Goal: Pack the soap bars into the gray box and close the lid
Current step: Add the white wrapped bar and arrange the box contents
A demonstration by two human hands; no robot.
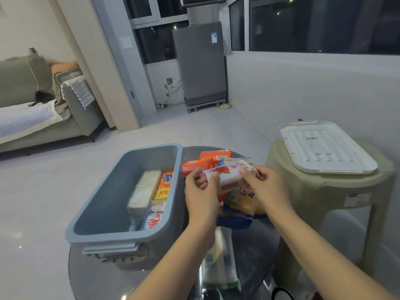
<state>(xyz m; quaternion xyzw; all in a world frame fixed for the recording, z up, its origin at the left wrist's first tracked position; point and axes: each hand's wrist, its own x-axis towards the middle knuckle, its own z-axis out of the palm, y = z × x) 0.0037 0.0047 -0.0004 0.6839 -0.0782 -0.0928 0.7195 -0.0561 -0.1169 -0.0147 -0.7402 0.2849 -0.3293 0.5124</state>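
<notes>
We are in a home: a sofa (43, 118) with throws sits at the left, a washing machine (200, 63) stands by dark windows (324, 22), and pale tiles cover the floor (194, 128).

The open blue-gray plastic box (121, 180) looks smooth and matt. The round dark glass tabletop (255, 245) is glossy; the soap bars' film wrappers (227, 174) shine.
</notes>
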